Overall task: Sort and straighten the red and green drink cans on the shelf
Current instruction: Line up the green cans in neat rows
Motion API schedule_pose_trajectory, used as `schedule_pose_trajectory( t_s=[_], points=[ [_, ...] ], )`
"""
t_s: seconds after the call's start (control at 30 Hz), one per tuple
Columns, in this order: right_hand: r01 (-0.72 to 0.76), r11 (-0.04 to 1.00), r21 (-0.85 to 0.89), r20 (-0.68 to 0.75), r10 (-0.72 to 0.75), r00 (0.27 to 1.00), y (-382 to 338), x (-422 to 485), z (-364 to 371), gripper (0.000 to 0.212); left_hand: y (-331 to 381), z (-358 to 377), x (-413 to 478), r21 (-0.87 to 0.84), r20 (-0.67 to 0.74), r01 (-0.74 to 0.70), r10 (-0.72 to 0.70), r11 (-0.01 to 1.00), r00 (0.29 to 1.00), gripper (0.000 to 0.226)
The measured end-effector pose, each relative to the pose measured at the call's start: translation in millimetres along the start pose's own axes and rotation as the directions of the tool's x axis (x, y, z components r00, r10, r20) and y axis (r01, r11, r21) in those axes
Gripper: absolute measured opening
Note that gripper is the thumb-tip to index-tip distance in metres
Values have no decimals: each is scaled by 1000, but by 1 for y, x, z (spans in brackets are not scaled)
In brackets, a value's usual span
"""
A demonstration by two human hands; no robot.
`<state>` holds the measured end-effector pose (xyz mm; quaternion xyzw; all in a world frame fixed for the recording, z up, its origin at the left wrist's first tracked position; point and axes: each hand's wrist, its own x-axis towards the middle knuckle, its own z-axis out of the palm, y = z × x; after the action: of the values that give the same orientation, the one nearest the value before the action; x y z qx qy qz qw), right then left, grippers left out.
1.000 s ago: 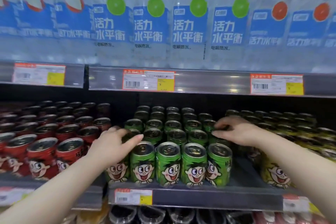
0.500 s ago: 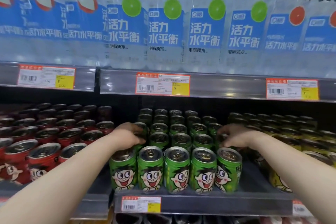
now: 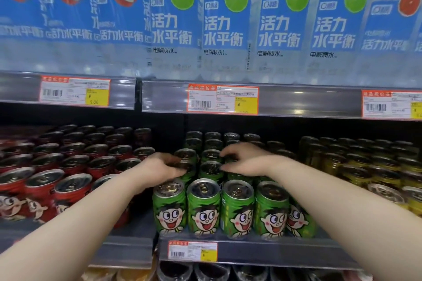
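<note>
Green drink cans (image 3: 204, 210) with a cartoon face stand in rows at the middle of the shelf (image 3: 274, 251), the front row upright and facing out. Red cans (image 3: 41, 191) of the same design fill the left section. My left hand (image 3: 163, 167) reaches over the front row, its fingers curled on the top of a second-row green can at the left. My right hand (image 3: 247, 159) is just to its right, with thumb and fingers arched round a green can behind the front row. Both hands are blurred, and the cans under them are mostly hidden.
Yellow cans (image 3: 365, 166) fill the right section of the same shelf. The shelf rail above (image 3: 308, 102) carries price tags and hangs low over the back rows. Tall water bottles (image 3: 228, 25) stand on it. More drinks show on the shelf below.
Both hands have moved inward toward each other, from the outer edges of the green block to the cans behind the front row. The view has come closer and shifted left.
</note>
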<state>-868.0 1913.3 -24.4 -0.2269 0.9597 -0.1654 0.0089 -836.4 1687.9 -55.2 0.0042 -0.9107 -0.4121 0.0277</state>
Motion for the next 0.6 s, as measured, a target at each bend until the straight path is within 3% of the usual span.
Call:
schedule_pose_trajectory(
  t_s=[0.13, 0.23, 0.33, 0.4, 0.47, 0.6],
  points=[
    [44, 991, -127, 57, -37, 998, -18, 18, 22, 51, -2, 7, -5, -104, -2, -8, 8, 995, 1000, 40],
    [46, 986, -161, 74, -34, 997, -16, 19, 25, 47, -5, 14, -9, -349, -44, 48, -68, 936, 997, 50],
    [26, 999, -23, -26, -26, 999, -2, 5, 13, 41, -13, 14, -14, -551, -38, 134, -186, 824, 982, 59],
    [-19, 996, 87, -133, 30, 991, 13, -13, -3, 35, -22, 13, -16, -630, -15, 167, -227, 758, 974, 62],
    [-98, 986, 131, -143, 117, 983, 36, -34, -17, 34, -29, 19, -19, -694, 25, 207, -264, 690, 964, 66],
    [-259, 954, 150, -67, 271, 960, 79, -72, -16, 47, -29, 36, -24, -819, 71, 211, -272, 534, 960, 37]
  ],
)
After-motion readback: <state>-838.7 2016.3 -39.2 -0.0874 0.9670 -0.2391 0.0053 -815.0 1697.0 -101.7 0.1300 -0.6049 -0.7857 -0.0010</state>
